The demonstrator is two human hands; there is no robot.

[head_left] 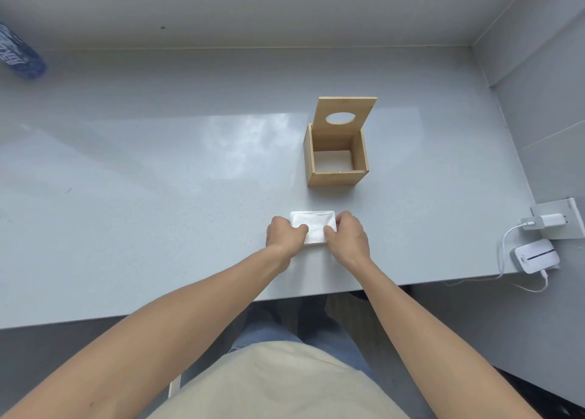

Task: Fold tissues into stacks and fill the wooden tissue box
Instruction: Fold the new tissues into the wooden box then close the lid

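A white stack of folded tissues [313, 225] lies flat on the grey countertop near its front edge. My left hand [285, 233] grips the stack's left side, thumb on top. My right hand [348, 235] grips its right side in the same way. Behind the stack, slightly to the right, stands the wooden tissue box [335, 178], a cube with its hinged lid [345, 114] raised upright; the lid has an oval hole. White tissue shows at the bottom inside the box.
A white charger plugged into a wall socket [544, 220] and a small white device [536, 255] with cables sit at the counter's right end. A blue bottle [19, 53] lies at the far left. Walls close the back and right sides.
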